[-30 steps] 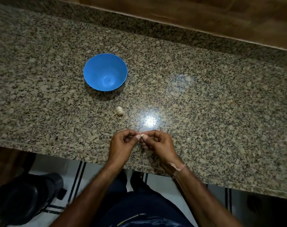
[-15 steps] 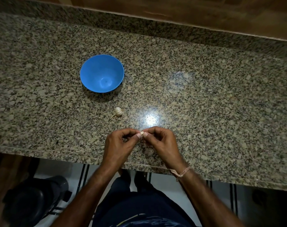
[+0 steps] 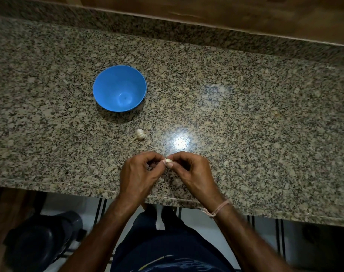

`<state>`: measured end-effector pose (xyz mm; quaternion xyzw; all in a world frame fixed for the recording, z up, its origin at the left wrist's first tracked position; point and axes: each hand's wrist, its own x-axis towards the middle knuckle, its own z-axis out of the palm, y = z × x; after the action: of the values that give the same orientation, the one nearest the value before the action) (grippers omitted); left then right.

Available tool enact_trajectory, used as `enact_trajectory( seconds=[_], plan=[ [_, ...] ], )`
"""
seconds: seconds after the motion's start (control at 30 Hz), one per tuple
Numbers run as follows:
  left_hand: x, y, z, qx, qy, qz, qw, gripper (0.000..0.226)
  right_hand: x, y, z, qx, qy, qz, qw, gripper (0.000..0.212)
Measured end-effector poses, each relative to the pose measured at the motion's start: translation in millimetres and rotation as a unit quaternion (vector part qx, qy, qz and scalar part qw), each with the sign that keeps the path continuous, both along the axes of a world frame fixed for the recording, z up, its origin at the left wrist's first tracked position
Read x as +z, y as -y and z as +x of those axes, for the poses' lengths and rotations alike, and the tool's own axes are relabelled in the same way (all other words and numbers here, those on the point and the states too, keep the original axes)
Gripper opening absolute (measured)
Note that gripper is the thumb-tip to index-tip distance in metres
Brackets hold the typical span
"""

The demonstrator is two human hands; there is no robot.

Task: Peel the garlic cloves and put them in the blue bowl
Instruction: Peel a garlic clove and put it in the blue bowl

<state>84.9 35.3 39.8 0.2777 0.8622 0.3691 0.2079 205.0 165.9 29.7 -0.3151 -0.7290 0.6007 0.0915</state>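
since both hands meet w/ fingertips pinching one garlic clove [image 3: 168, 161] just above the counter edge, left hand [image 3: 140, 174] shld hold firm while right hand [image 3: 194, 173] nails lift skin. blue bowl [image 3: 119, 88] looks empty; garlic bulb [image 3: 139, 134] btwn.

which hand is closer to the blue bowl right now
Left. The left hand sits nearly straight below the blue bowl, toward the counter's near edge; the right hand is farther off to the right. Both pinch a garlic clove.
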Motion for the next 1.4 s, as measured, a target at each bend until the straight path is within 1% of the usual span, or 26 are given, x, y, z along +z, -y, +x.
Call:
enact_trajectory(
  seconds=[0.1,0.17,0.2,0.27,0.33,0.4,0.47,0.53,0.57,0.6,0.63,0.67,0.7,0.77,0.87,0.93,1.0,1.07,1.13,1.17,1.2,1.27,1.4],
  plan=[
    [0,-2,0,0.002,0.001,-0.005,1.0,0.006,-3,1,-1,0.019,0.002,0.089,0.996,0.013],
    [-1,-2,0,0.007,0.02,-0.002,1.0,0.007,-6,1,-3,0.032,-0.002,0.16,0.987,0.01],
    [-1,-3,0,0.013,0.037,0.002,0.999,0.008,-7,1,-5,0.03,-0.003,0.177,0.984,0.009],
    [-5,-4,1,0.028,0.075,0.014,0.997,0.01,-10,0,-7,0.008,0.0,0.161,0.987,0.008],
    [-9,-5,2,0.041,0.119,0.031,0.992,0.011,-13,-1,-7,-0.006,-0.005,0.118,0.993,0.009],
    [-9,-7,3,0.063,0.172,0.045,0.982,0.007,-14,-1,-5,0.018,-0.022,0.099,0.995,0.016],
    [-9,-8,4,0.071,0.205,0.053,0.975,0.01,-15,0,-3,0.046,-0.033,0.141,0.988,0.02],
    [-9,-9,5,0.078,0.239,0.063,0.966,0.007,-18,-1,-4,0.039,-0.04,0.183,0.981,0.016],
    [-8,-10,5,0.081,0.258,0.072,0.96,0.008,-19,0,-5,0.023,-0.044,0.179,0.983,0.013],
    [-8,-11,5,0.088,0.273,0.082,0.954,0.013,-21,1,-6,0.001,-0.046,0.148,0.988,0.011],
    [-10,-11,5,0.098,0.285,0.088,0.949,0.018,-21,2,-7,-0.027,-0.046,0.085,0.995,0.01],
    [-11,-12,5,0.107,0.293,0.093,0.946,0.018,-20,3,-8,-0.059,-0.047,0.005,0.997,0.01],
    [-12,-13,5,0.112,0.298,0.097,0.943,0.014,-19,4,-9,-0.087,-0.048,-0.075,0.992,0.01],
    [-15,-13,4,0.123,0.303,0.086,0.941,0.009,-17,3,-9,-0.134,-0.05,-0.202,0.969,0.014],
    [-20,-11,3,0.13,0.262,0.046,0.955,0.011,-17,-1,-8,-0.188,-0.056,-0.315,0.929,0.018],
    [-27,-10,1,0.13,0.205,0.01,0.97,0.009,-20,-4,-7,-0.199,-0.052,-0.344,0.916,0.019],
    [-30,-12,-1,0.118,0.156,-0.019,0.98,0.01,-23,-5,-6,-0.194,-0.044,-0.347,0.916,0.018],
    [-32,-15,-3,0.101,0.127,-0.037,0.986,0.011,-26,-5,-6,-0.186,-0.038,-0.339,0.922,0.016],
    [-33,-17,-5,0.093,0.119,-0.041,0.988,0.006,-28,-5,-6,-0.178,-0.035,-0.329,0.927,0.014],
    [-33,-18,-5,0.09,0.123,-0.033,0.988,0.003,-29,-4,-6,-0.173,-0.034,-0.328,0.928,0.014],
    [-32,-18,-6,0.088,0.132,-0.017,0.987,0.005,-29,-4,-5,-0.168,-0.034,-0.329,0.929,0.014],
    [-29,-19,-6,0.075,0.175,0.032,0.981,0.01,-29,-5,-4,-0.157,-0.038,-0.332,0.929,0.014],
    [-19,-21,-2,0.058,0.26,0.107,0.958,0.006,-28,-6,-5,-0.124,-0.041,-0.317,0.939,0.011]
  ],
)
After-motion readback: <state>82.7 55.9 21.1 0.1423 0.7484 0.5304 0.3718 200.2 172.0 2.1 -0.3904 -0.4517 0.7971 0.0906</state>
